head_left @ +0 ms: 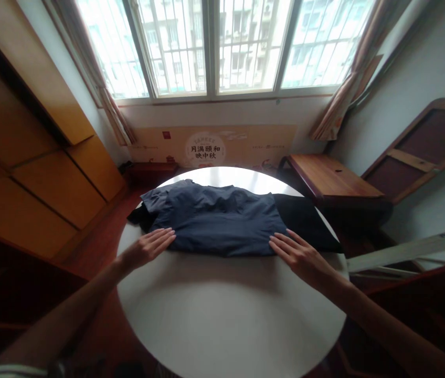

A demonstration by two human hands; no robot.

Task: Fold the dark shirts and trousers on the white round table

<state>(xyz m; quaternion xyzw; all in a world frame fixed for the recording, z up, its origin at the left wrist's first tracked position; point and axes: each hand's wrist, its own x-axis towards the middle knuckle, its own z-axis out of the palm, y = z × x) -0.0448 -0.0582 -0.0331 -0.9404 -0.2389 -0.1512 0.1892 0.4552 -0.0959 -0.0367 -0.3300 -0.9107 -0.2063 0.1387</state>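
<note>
At twelve o'clock, the beige banner (242, 148) reads "月满颐和" above "映中秋", its smaller print (204, 140) too tiny to read.

Two hands, the left (156, 244) and the right (291, 249), rest flat on the near corners of a dark blue garment (222, 226); black cloth (305, 223) shows at both ends; beneath lies a round white table (222, 315), facing a barred window (210, 47).

Left hand (154, 245), right hand (297, 256) palms down, fingers (163, 238) extended; forearms (76, 305) angled inward.
</note>
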